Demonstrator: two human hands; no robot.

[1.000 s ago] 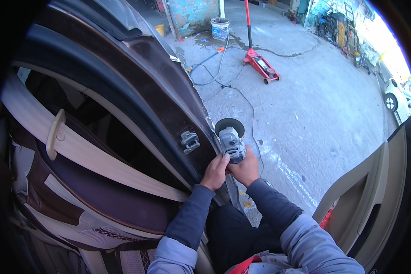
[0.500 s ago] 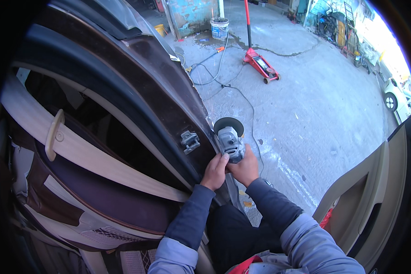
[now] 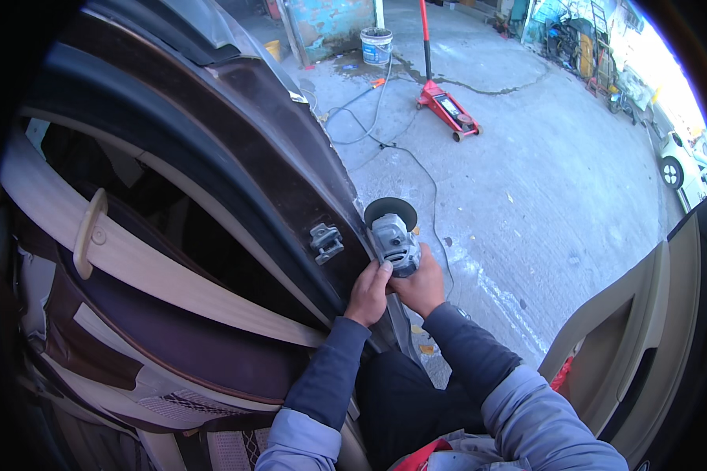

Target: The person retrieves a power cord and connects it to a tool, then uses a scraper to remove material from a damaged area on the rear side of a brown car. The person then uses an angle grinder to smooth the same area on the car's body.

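An angle grinder (image 3: 394, 245) with a grey head and a dark round disc (image 3: 390, 212) points away from me. Both my hands are wrapped round its body: my left hand (image 3: 368, 296) from the left, thumb on top, and my right hand (image 3: 422, 284) from the right. The disc sits close beside the cut, ragged edge of the brown car body pillar (image 3: 291, 157); whether it touches the metal I cannot tell. Left of the grinder, a metal door striker (image 3: 326, 242) is fixed to the pillar. The grinder's rear is hidden by my hands.
A beige seat belt (image 3: 173, 263) crosses the car's interior on the left. The open car door (image 3: 628, 337) stands on the right. A dark cable (image 3: 434, 188) runs over the concrete floor. Farther off are a red floor jack (image 3: 448, 114) and a white bucket (image 3: 376, 49).
The grinder's head and disc have shifted very slightly up and left along the pillar edge. Both hands keep their hold.
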